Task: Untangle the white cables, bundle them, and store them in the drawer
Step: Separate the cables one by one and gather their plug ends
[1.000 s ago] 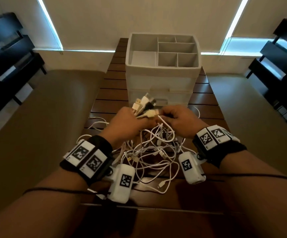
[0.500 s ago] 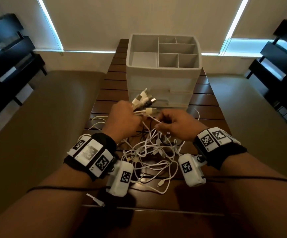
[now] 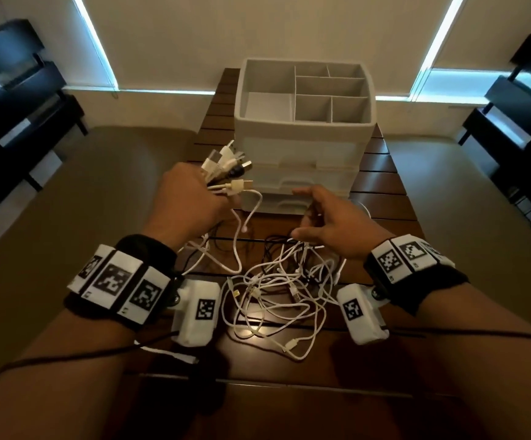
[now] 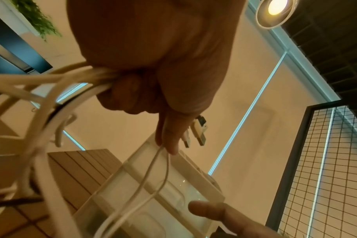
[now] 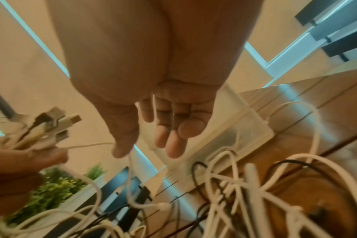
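My left hand [image 3: 199, 198] grips a bunch of white cables just behind their plug ends [image 3: 226, 168], raised in front of the white drawer unit [image 3: 302, 154]. The left wrist view shows my left hand [image 4: 145, 99] curled round the strands, with plugs [image 4: 198, 132] past the thumb. The cables trail down into a loose tangle of white cables [image 3: 276, 290] on the table. My right hand [image 3: 302, 214] hovers over the tangle with spread fingers. In the right wrist view my right hand [image 5: 147, 145] holds nothing, and a thin cable [image 5: 129, 169] brushes the thumb. Both drawers look closed.
A tray with empty compartments [image 3: 330, 87] tops the drawer unit. It stands on a narrow dark slatted wooden table [image 3: 381, 185]. Some black cables [image 3: 276, 242] are mixed into the tangle. Dark shelving [image 3: 10, 100] flanks the room on both sides.
My right hand has let go of the plug it pinched, opened and drawn off to the right. My left hand has lifted the plug bunch up and to the left.
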Motion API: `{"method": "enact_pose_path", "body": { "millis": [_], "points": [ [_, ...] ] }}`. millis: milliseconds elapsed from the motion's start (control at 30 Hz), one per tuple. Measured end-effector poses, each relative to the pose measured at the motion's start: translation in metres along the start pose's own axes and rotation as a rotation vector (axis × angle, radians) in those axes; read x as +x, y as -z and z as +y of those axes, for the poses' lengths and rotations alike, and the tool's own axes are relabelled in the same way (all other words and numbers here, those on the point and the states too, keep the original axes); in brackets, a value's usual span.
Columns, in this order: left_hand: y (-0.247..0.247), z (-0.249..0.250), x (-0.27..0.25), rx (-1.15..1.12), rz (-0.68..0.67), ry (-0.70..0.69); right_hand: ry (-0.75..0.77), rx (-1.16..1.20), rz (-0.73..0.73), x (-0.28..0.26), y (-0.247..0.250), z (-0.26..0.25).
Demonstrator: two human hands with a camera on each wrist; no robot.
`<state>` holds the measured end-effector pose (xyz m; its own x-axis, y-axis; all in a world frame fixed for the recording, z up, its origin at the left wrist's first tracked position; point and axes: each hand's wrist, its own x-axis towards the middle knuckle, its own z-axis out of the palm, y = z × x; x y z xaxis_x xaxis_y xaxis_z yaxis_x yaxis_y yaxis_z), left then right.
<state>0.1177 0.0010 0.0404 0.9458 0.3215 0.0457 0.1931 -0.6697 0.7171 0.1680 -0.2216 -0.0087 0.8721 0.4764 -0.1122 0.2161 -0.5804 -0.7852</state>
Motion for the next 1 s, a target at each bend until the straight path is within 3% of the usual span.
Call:
{"method": "enact_pose_path", "body": {
  "millis": [133, 300, 367, 433, 500, 600, 667, 800, 900, 1000],
  "points": [
    [0.018, -0.003, 0.004, 0.026, 0.004, 0.04, 0.032, -0.029, -0.057, 0.005, -0.009, -0.015],
    [0.054, -0.026, 0.024, 0.157, 0.397, 0.058, -0.042, -0.079, 0.069, 0.009, -0.004, 0.004],
    [0.057, -0.03, 0.024, 0.151, 0.466, 0.039, -0.14, -0.132, 0.204, 0.009, 0.006, 0.022],
    [0.049, -0.028, 0.018, 0.085, 0.44, 0.059, -0.245, -0.258, 0.356, 0.005, 0.017, 0.036],
    [0.03, -0.027, 0.011, 0.023, 0.356, 0.096, -0.262, -0.316, 0.325, -0.005, 0.022, 0.043],
    [-0.002, -0.033, 0.006, -0.063, 0.187, 0.121, -0.122, -0.204, -0.127, -0.025, 0.0, 0.03],
    [-0.021, -0.042, 0.002, -0.148, 0.065, 0.149, -0.026, -0.276, -0.3, -0.03, -0.023, 0.022],
    [-0.042, -0.047, -0.006, -0.223, -0.052, 0.18, 0.139, -0.721, -0.241, -0.021, -0.052, 0.025],
    [-0.046, -0.045, -0.011, -0.226, -0.089, 0.169, 0.067, -0.895, -0.2, -0.018, -0.068, 0.031],
    [-0.049, -0.043, -0.012, -0.243, -0.156, 0.124, -0.032, -0.897, -0.219, -0.015, -0.08, 0.037]
  ]
}}
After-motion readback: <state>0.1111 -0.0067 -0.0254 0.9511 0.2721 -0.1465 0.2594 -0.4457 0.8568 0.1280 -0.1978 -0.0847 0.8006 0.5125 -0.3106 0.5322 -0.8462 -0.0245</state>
